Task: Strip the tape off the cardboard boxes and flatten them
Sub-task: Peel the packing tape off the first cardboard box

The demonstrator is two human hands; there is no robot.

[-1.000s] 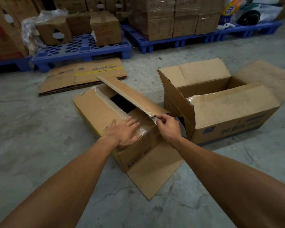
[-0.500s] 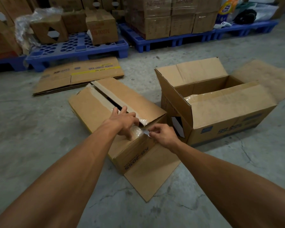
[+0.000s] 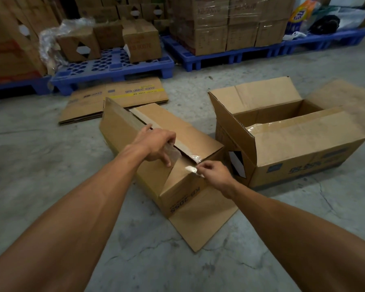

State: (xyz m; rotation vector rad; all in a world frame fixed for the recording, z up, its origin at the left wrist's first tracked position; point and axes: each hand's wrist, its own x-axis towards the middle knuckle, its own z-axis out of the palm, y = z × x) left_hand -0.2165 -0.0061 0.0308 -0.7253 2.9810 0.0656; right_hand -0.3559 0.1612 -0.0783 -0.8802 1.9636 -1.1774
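Note:
A brown cardboard box (image 3: 177,186) lies on the concrete floor in front of me, its top flaps nearly closed, with clear tape along the seam. My left hand (image 3: 156,144) grips the edge of the left top flap at the seam. My right hand (image 3: 213,171) pinches the loose end of the clear tape (image 3: 191,169) at the box's near corner. A second box (image 3: 293,148) stands to the right with its flaps open and clear tape on its near flap.
A flattened box (image 3: 114,98) lies on the floor behind. Blue pallets (image 3: 114,68) stacked with cartons (image 3: 211,24) line the back. One bottom flap (image 3: 198,224) of the near box spreads over the floor toward me.
The raised right flap has come down onto the box. My left hand moved from lying flat on the left flap to gripping its edge. My right hand keeps pinching the tape end at the corner.

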